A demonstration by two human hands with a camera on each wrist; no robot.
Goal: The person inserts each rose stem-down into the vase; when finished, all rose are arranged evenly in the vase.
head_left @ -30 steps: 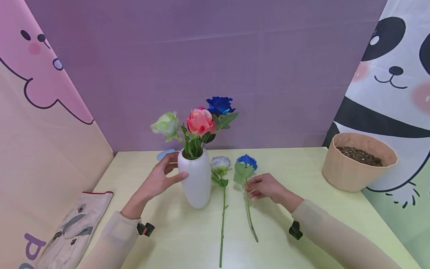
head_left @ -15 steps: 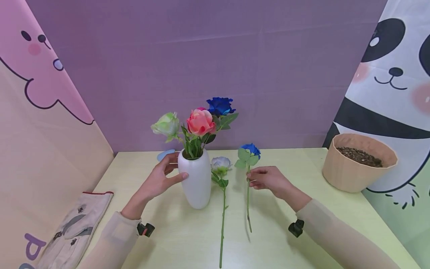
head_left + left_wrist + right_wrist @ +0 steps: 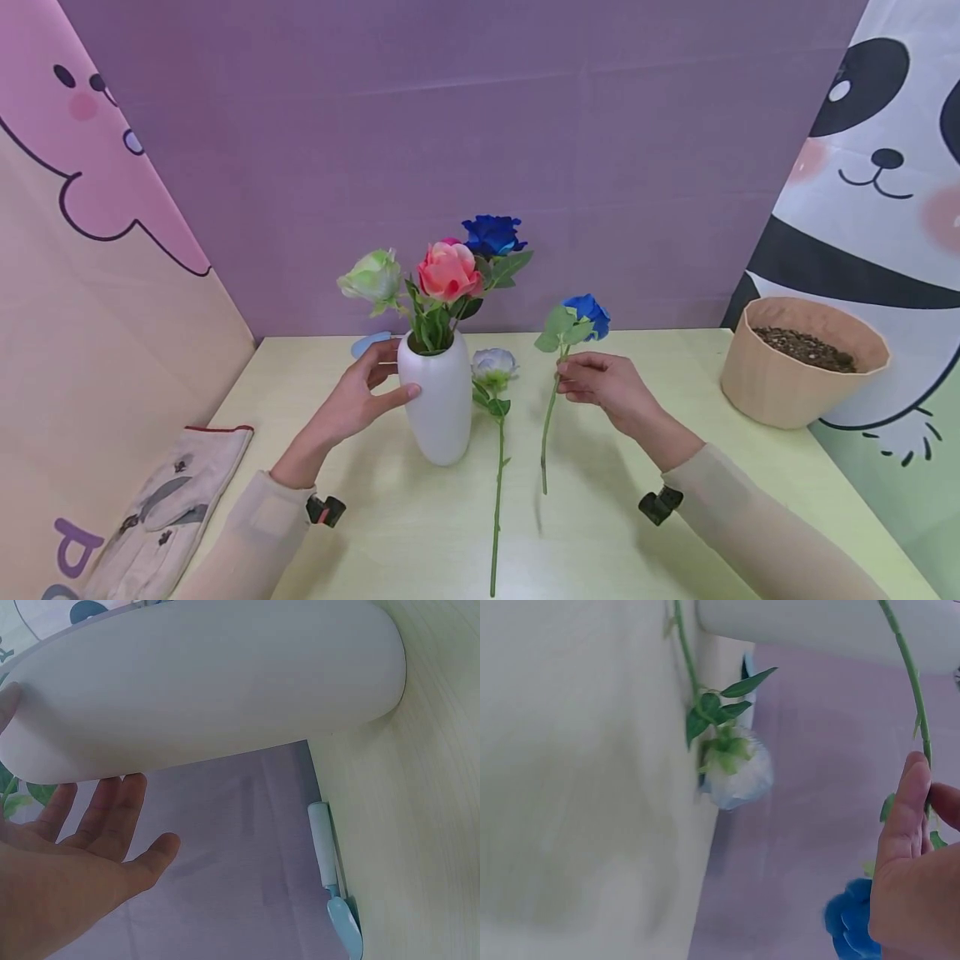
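Green stem near-upright, the blue rose [image 3: 585, 315] hangs pinched in the right hand [image 3: 607, 390], lifted off the tabletop [image 3: 600, 542]. Left of it, the left hand [image 3: 352, 404] cups the white vase [image 3: 438, 400] with relaxed fingers, its mouth just farther left.

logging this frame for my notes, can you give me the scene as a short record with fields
left hand: left hand touches the side of the white vase, fingers fairly straight
right hand: right hand pinches the stem of the blue rose, lifted off the table
in vase: pale green, pink and dark blue flowers
on table: pale blue flower lying flat beside the vase
right side: tan pot of soil
left edge: glove
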